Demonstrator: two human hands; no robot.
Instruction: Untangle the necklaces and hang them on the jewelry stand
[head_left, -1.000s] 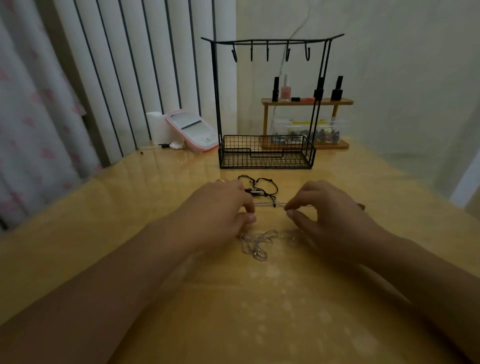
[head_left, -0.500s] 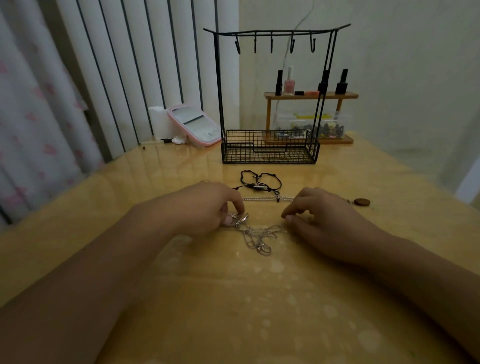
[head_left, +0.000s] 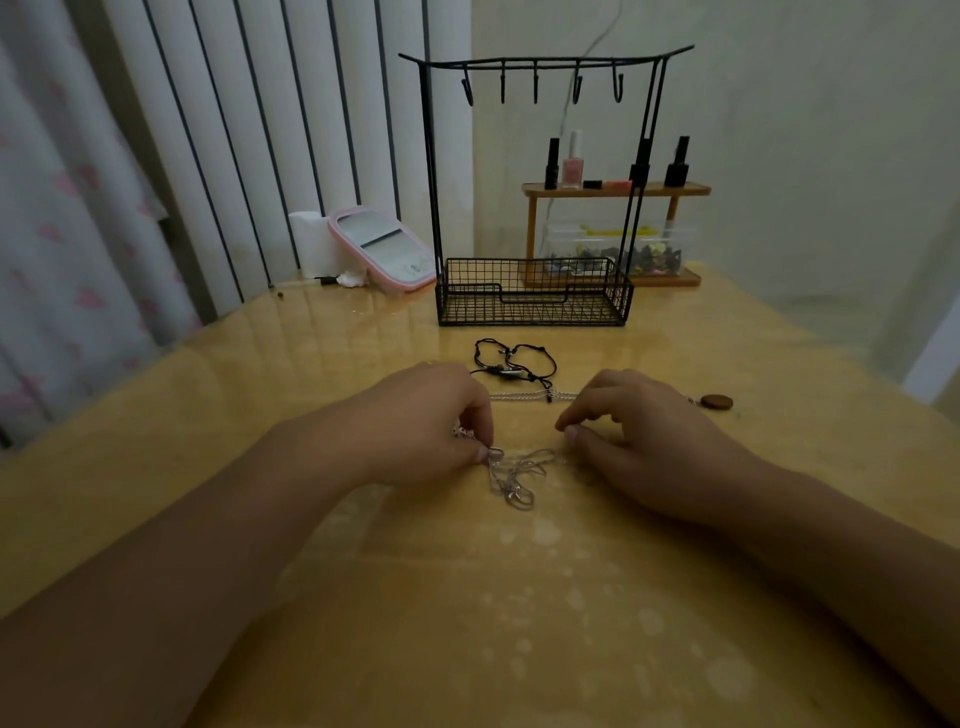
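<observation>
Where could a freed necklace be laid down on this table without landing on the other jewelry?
Bare wood shows left of the left hand, toward the curtain, and near the front edge between the forearms. It is crowded between the hands, where the silver tangle lies, and up to the black cord necklace before the jewelry stand.

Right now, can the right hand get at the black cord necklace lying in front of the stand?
Probably yes. The black cord necklace lies in the open on the table, just beyond the right hand, with nothing over it. The fingers seem to be pinching the silver chain tangle, so they would have to let go first.
</observation>
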